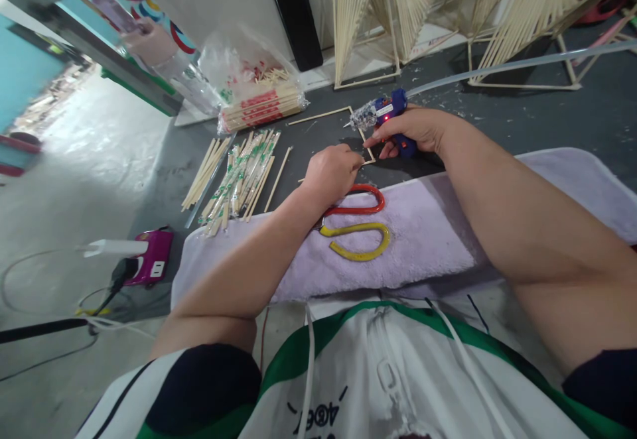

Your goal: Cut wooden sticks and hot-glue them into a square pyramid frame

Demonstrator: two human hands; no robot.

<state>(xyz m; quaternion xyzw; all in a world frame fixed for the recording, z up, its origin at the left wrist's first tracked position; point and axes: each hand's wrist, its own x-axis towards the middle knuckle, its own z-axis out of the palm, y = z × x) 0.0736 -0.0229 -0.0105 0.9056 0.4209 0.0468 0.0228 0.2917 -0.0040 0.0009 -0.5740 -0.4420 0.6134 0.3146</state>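
Grey bench [527,114], stick frame [319,115] flat on it. Hands apart: right hand [421,130] wrapped round glue gun [393,109], nozzle [348,125] by frame's far corner; left hand [331,170] at its near corner, can't tell if pinching. Scissors [357,228] on near side of frame, loose sticks [204,172] left of it, phone [297,21] beyond.

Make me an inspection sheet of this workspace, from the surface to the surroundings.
Surface: grey table, lilac towel along the near edge.
Job's things: glue gun, red light lit; stick frame; loose sticks; scissors, handles on the towel.
Clutter: phone, bottle, bagged sticks.
Left hand: fingers at the frame's near side.
Right hand: holding the glue gun.
Cables: cords by the purple block, left.
Surroundings: stick models along the back.
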